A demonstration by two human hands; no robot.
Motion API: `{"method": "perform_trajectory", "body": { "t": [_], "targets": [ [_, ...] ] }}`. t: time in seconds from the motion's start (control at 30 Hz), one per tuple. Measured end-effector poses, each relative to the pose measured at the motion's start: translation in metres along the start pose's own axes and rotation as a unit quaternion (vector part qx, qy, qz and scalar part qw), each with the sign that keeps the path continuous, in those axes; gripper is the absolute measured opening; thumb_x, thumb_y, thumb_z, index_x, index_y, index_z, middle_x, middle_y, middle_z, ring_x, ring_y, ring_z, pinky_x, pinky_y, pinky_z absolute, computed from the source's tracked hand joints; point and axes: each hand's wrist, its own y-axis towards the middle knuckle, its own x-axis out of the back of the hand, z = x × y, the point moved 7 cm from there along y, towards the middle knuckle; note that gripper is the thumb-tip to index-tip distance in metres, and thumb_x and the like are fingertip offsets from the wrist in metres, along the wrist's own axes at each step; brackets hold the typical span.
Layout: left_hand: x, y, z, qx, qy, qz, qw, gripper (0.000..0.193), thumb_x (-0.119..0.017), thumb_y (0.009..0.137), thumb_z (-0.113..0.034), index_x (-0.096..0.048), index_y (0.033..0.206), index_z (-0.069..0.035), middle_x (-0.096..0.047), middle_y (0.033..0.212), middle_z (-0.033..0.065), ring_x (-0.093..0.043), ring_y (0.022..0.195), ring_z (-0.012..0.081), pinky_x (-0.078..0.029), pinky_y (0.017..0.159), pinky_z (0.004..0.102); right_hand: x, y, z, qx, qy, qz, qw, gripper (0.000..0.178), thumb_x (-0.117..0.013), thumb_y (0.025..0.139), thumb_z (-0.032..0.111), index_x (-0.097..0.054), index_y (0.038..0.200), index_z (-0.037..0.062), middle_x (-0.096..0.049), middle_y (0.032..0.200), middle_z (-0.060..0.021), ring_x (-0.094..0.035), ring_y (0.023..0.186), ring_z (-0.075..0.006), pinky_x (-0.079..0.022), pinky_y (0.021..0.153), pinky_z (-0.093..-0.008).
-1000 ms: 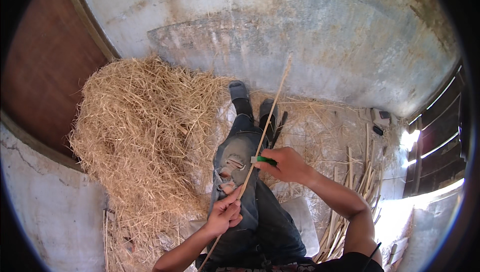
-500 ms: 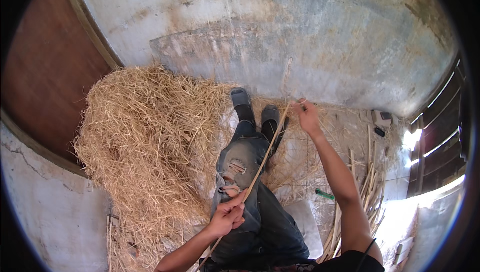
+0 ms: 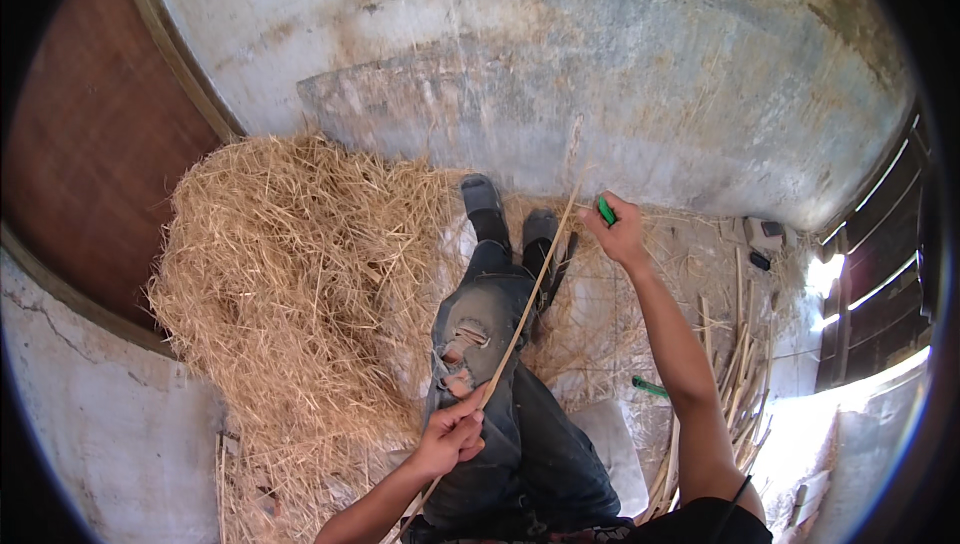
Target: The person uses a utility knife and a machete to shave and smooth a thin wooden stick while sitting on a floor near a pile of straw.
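Note:
My left hand (image 3: 452, 436) is closed around the lower part of a long, thin pale stick (image 3: 519, 334) over my thigh. The stick slants up and away past my knee, and its thin far end is near the wall. My right hand (image 3: 622, 232) is closed on a small green object (image 3: 606, 209), mostly hidden by the fingers, so its kind is unclear. The fingers are close beside the upper part of the stick; whether they touch it I cannot tell. Beneath are my legs in torn dark trousers (image 3: 560, 434) and dark shoes (image 3: 481, 192).
A large straw heap (image 3: 300, 274) lies to my left, before a brown panel (image 3: 100, 144). A stained wall (image 3: 650, 74) rises ahead. At right are several loose sticks (image 3: 741, 374), a green-handled item (image 3: 649, 386), a small black object (image 3: 760, 261) and dark wooden slats (image 3: 875, 274).
My right hand has turned and moved slightly right, off the upper part of the stick; the green object now shows in it. My left hand has shifted slightly, still holding the stick.

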Motion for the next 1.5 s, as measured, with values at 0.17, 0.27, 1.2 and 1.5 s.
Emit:
{"method": "perform_trajectory", "body": {
  "t": [0.17, 0.27, 1.2, 1.5],
  "targets": [
    [-0.006, 0.006, 0.0, -0.003, 0.01, 0.017, 1.0, 0.051, -0.045, 0.109, -0.01, -0.035, 0.159, -0.014, -0.024, 0.063, -0.0068, -0.019, 0.052, 0.0057, -0.024, 0.048, 0.0241, 0.029, 0.012, 0.021, 0.039, -0.059, -0.135, 0.988, 0.027, -0.077, 0.092, 0.026, -0.068, 0.107, 0.005, -0.057, 0.08, -0.0073, -0.053, 0.064, -0.0157, -0.046, 0.062, -0.0314],
    [-0.007, 0.006, -0.002, -0.005, 0.029, 0.023, 0.999, 0.051, -0.044, 0.11, -0.01, -0.033, 0.159, -0.012, -0.024, 0.063, -0.0069, -0.02, 0.051, 0.0052, -0.025, 0.048, 0.0238, 0.038, 0.027, 0.037, 0.114, -0.118, -0.147, 0.975, 0.029, -0.077, 0.091, 0.024, -0.07, 0.116, 0.0093, -0.063, 0.105, -0.0101, -0.064, 0.072, -0.0215, -0.052, 0.066, -0.0348],
    [-0.021, 0.01, -0.013, 0.006, 0.1, 0.028, 0.995, 0.051, -0.044, 0.109, -0.008, -0.034, 0.159, -0.013, -0.028, 0.065, -0.0061, -0.022, 0.052, 0.0052, -0.027, 0.048, 0.0236, 0.05, 0.059, -0.103, -0.391, 0.543, -0.219, 0.71, 0.026, -0.046, 0.085, 0.0, -0.056, 0.108, 0.0008, -0.049, 0.072, -0.0031, -0.031, 0.043, -0.0098, -0.028, 0.04, -0.0274],
    [-0.006, -0.003, 0.006, -0.002, 0.066, 0.085, 0.994, 0.052, -0.043, 0.11, -0.01, -0.032, 0.16, -0.013, -0.025, 0.063, -0.0062, -0.02, 0.052, 0.0056, -0.026, 0.048, 0.0239, 0.239, 0.046, -0.24, -0.223, 0.538, -0.485, 0.652, 0.019, -0.052, 0.087, 0.01, -0.066, 0.096, -0.0007, -0.057, 0.067, -0.0074, -0.045, 0.051, -0.0186, -0.035, 0.047, -0.0321]
  ]
}}
